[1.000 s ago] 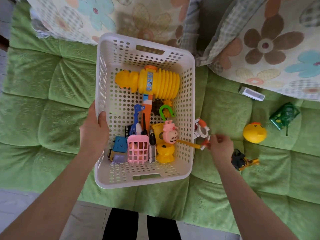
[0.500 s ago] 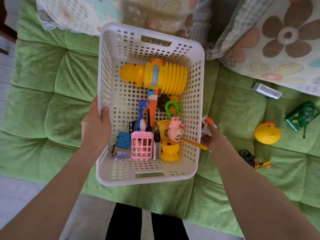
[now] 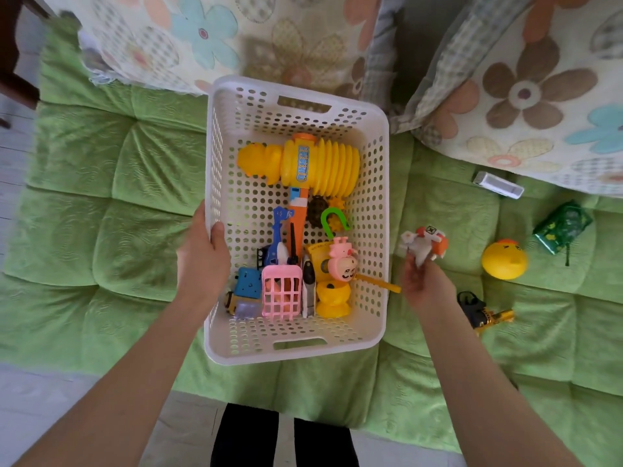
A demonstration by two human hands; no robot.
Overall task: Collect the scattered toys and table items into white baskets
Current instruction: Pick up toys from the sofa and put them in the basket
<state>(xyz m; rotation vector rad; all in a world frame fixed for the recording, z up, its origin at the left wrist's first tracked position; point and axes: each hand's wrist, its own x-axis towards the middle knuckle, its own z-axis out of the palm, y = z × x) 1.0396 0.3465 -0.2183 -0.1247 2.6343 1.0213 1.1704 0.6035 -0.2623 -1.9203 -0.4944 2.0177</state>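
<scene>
1. The left grip (image 3: 205,261) holds the left rim of the white basket (image 3: 236,342) - thumb over the edge, fingers outside.
2. The right grip (image 3: 423,281) is closed on a white-and-orange toy (image 3: 425,244), held up just beside the basket's right wall, outside it.
3. The basket sits on a green quilted cushion (image 3: 101,214); inside lie a yellow hammer (image 3: 320,163), a pink cage toy (image 3: 281,293) and other small toys.
4. On the cushion to the right - a yellow ball (image 3: 504,259), a green toy (image 3: 561,227), a black-and-yellow toy (image 3: 482,310) and a white bar (image 3: 497,185).
</scene>
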